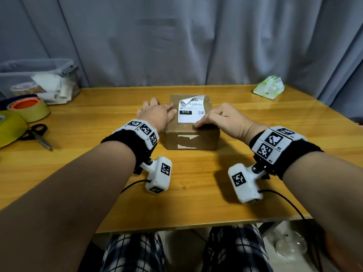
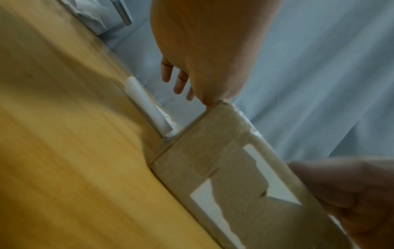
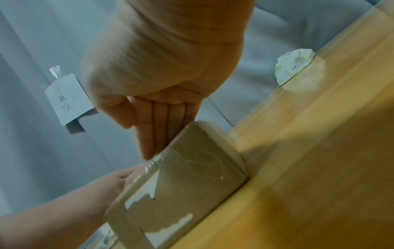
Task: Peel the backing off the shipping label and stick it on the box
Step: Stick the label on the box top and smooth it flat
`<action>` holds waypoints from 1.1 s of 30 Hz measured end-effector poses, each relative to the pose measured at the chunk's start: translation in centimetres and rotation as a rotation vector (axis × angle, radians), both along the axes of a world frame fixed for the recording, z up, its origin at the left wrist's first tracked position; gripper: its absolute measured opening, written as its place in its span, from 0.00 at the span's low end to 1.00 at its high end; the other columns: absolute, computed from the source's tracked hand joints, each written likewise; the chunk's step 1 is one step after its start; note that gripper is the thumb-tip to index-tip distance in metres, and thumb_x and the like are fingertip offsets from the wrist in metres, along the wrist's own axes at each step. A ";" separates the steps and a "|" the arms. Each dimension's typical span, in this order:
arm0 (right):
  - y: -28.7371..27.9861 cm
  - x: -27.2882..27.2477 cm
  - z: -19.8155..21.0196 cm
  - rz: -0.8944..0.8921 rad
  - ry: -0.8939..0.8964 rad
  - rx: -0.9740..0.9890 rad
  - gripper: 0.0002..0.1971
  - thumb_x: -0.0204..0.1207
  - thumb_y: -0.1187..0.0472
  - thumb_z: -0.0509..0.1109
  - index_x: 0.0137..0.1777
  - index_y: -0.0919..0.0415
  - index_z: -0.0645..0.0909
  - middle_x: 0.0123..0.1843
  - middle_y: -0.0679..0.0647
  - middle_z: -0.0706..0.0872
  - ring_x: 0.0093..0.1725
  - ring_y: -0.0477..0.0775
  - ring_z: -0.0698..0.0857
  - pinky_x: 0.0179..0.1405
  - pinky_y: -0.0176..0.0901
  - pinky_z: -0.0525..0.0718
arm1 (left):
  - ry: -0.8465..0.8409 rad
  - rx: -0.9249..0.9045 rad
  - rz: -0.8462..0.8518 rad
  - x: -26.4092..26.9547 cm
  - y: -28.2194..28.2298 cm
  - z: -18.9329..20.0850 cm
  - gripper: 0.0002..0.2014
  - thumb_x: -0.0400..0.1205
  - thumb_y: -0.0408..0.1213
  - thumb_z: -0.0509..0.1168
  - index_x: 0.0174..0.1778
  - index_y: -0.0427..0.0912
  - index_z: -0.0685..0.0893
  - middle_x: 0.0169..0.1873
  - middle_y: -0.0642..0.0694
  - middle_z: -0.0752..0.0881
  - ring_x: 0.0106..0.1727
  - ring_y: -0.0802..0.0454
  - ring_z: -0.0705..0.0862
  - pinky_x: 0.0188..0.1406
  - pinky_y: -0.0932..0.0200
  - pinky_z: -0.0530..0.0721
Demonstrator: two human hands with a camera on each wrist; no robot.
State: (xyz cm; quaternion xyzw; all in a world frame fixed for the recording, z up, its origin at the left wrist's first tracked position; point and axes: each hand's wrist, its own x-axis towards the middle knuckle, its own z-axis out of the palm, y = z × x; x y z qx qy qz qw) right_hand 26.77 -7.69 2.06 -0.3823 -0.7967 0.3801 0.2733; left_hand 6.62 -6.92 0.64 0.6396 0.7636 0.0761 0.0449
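A brown cardboard box (image 1: 192,137) stands mid-table. On its top lies the white shipping label (image 1: 189,114); its far edge curls up off the cardboard. My left hand (image 1: 157,112) rests flat against the box's left side, thumb reaching onto the top beside the label. My right hand (image 1: 216,118) presses straight fingers (image 3: 149,134) down at the label's near edge. In the wrist views the box (image 2: 213,160) (image 3: 181,176) shows torn white patches on its front. A curled white paper strip (image 2: 145,107) lies on the table just behind the box.
At the back left are a clear plastic bin (image 1: 39,79), tape rolls (image 1: 29,108) and scissors (image 1: 39,136). A tissue pack (image 1: 269,87) sits at the back right. A grey curtain hangs behind the wooden table (image 1: 196,193).
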 end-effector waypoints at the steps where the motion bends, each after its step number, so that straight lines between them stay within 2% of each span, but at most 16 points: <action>1: -0.1 -0.1 0.4 -0.020 0.087 -0.035 0.20 0.64 0.59 0.59 0.49 0.65 0.88 0.40 0.58 0.91 0.42 0.42 0.90 0.49 0.32 0.86 | 0.036 0.042 -0.021 0.0 -0.1 0.2 0.24 0.83 0.57 0.51 0.76 0.58 0.68 0.72 0.41 0.68 0.72 0.39 0.66 0.70 0.42 0.65; 2: 0.0 -0.3 0.7 -0.063 0.170 -0.051 0.20 0.64 0.61 0.58 0.52 0.65 0.87 0.38 0.60 0.89 0.39 0.43 0.89 0.46 0.32 0.86 | 0.058 0.109 -0.071 0.1 -0.2 0.5 0.23 0.83 0.54 0.54 0.75 0.56 0.70 0.72 0.42 0.69 0.72 0.39 0.66 0.70 0.42 0.65; 4: 1.0 -0.7 0.9 -0.187 0.258 -0.017 0.20 0.68 0.63 0.60 0.58 0.63 0.83 0.44 0.63 0.89 0.47 0.50 0.89 0.56 0.41 0.85 | 0.008 0.236 -0.261 0.5 -0.4 1.1 0.21 0.84 0.49 0.56 0.72 0.51 0.75 0.73 0.44 0.72 0.75 0.42 0.67 0.72 0.45 0.63; 6: 2.1 -1.0 0.6 -0.257 0.144 0.036 0.19 0.76 0.67 0.60 0.65 0.63 0.79 0.60 0.63 0.87 0.63 0.56 0.83 0.70 0.47 0.78 | -0.074 0.169 -0.479 1.3 -0.9 1.4 0.23 0.85 0.51 0.53 0.73 0.46 0.74 0.75 0.43 0.73 0.77 0.44 0.68 0.78 0.45 0.63; 8: 2.7 -1.0 -0.2 -0.252 -0.042 0.011 0.21 0.79 0.70 0.56 0.72 0.64 0.72 0.70 0.63 0.81 0.72 0.57 0.77 0.76 0.47 0.70 | 0.010 -0.032 -0.581 2.2 -1.5 0.9 0.31 0.83 0.59 0.50 0.77 0.43 0.67 0.78 0.41 0.68 0.79 0.42 0.66 0.82 0.44 0.60; 11: 2.8 -0.5 -1.2 -0.214 -0.026 -0.094 0.26 0.80 0.75 0.51 0.78 0.65 0.61 0.72 0.68 0.77 0.74 0.60 0.74 0.80 0.49 0.66 | 0.134 -0.165 -0.584 3.0 -1.9 0.2 0.43 0.78 0.64 0.55 0.83 0.41 0.50 0.84 0.43 0.51 0.85 0.47 0.52 0.83 0.55 0.49; 13: 2.8 -0.4 -1.2 -0.208 -0.013 -0.129 0.26 0.81 0.74 0.51 0.79 0.64 0.59 0.73 0.68 0.75 0.75 0.58 0.73 0.80 0.48 0.65 | 0.082 -0.169 -0.637 3.4 -2.4 0.6 0.43 0.78 0.62 0.58 0.83 0.42 0.50 0.84 0.45 0.51 0.85 0.50 0.52 0.81 0.59 0.50; 17: 3.1 -0.9 -0.9 -0.211 -0.108 -0.114 0.24 0.81 0.67 0.55 0.78 0.63 0.62 0.76 0.64 0.74 0.77 0.58 0.71 0.80 0.49 0.65 | -0.015 -0.165 -0.709 3.6 -3.0 1.0 0.36 0.79 0.55 0.62 0.80 0.44 0.62 0.82 0.48 0.62 0.82 0.53 0.61 0.77 0.65 0.55; 21: 2.7 -0.9 -0.6 -0.234 -0.150 -0.103 0.24 0.81 0.60 0.56 0.78 0.58 0.65 0.79 0.56 0.70 0.79 0.55 0.67 0.81 0.43 0.61 | -0.505 -0.065 -0.629 3.5 -3.3 1.1 0.16 0.83 0.39 0.63 0.65 0.41 0.83 0.61 0.36 0.86 0.58 0.47 0.84 0.64 0.57 0.77; 23: 2.5 -0.6 -0.4 -0.229 -0.139 -0.104 0.24 0.81 0.60 0.57 0.78 0.56 0.66 0.79 0.54 0.69 0.79 0.53 0.66 0.73 0.34 0.60 | -0.422 -0.020 -0.604 3.6 -3.2 1.0 0.19 0.85 0.41 0.57 0.71 0.40 0.77 0.69 0.36 0.80 0.69 0.42 0.79 0.73 0.55 0.71; 25: 2.5 -0.5 -0.3 -0.229 -0.124 -0.106 0.24 0.80 0.60 0.57 0.77 0.55 0.68 0.78 0.53 0.71 0.77 0.52 0.67 0.68 0.33 0.61 | -0.077 -0.066 -0.645 4.3 -3.4 0.4 0.29 0.85 0.51 0.52 0.80 0.39 0.62 0.81 0.40 0.64 0.81 0.45 0.64 0.80 0.56 0.59; 27: 2.8 -0.5 -0.2 -0.225 -0.097 -0.122 0.23 0.78 0.59 0.57 0.75 0.53 0.70 0.76 0.54 0.74 0.76 0.52 0.71 0.73 0.36 0.63 | 0.082 -0.116 -0.714 5.0 -3.4 0.2 0.36 0.82 0.58 0.52 0.81 0.39 0.57 0.83 0.41 0.59 0.83 0.47 0.59 0.82 0.54 0.57; 29: 3.1 -0.7 -0.1 -0.212 -0.037 -0.176 0.23 0.77 0.56 0.57 0.73 0.53 0.72 0.70 0.58 0.80 0.72 0.55 0.76 0.77 0.46 0.69 | -0.030 -0.169 -0.713 5.5 -3.2 0.8 0.30 0.83 0.57 0.52 0.75 0.40 0.69 0.76 0.40 0.72 0.77 0.46 0.69 0.78 0.57 0.65; 31: 3.1 -0.8 0.1 -0.205 0.025 -0.211 0.22 0.79 0.54 0.54 0.72 0.54 0.71 0.67 0.63 0.82 0.69 0.58 0.79 0.76 0.51 0.72 | -0.268 -0.205 -0.633 5.1 -3.4 1.7 0.18 0.86 0.51 0.51 0.56 0.43 0.81 0.51 0.45 0.85 0.58 0.45 0.80 0.60 0.61 0.75; 32: 3.1 -0.8 0.1 -0.204 0.030 -0.211 0.22 0.80 0.53 0.53 0.73 0.55 0.71 0.66 0.64 0.82 0.69 0.58 0.79 0.76 0.53 0.71 | -0.322 -0.205 -0.600 4.7 -3.3 1.8 0.18 0.86 0.49 0.50 0.55 0.42 0.81 0.48 0.46 0.84 0.58 0.45 0.80 0.59 0.61 0.74; 33: 3.0 -0.7 0.0 -0.196 0.022 -0.203 0.23 0.80 0.51 0.52 0.73 0.55 0.71 0.66 0.63 0.82 0.69 0.58 0.79 0.77 0.54 0.70 | -0.277 -0.211 -0.584 4.1 -3.2 1.8 0.21 0.86 0.50 0.49 0.64 0.41 0.79 0.58 0.44 0.83 0.68 0.44 0.77 0.67 0.60 0.71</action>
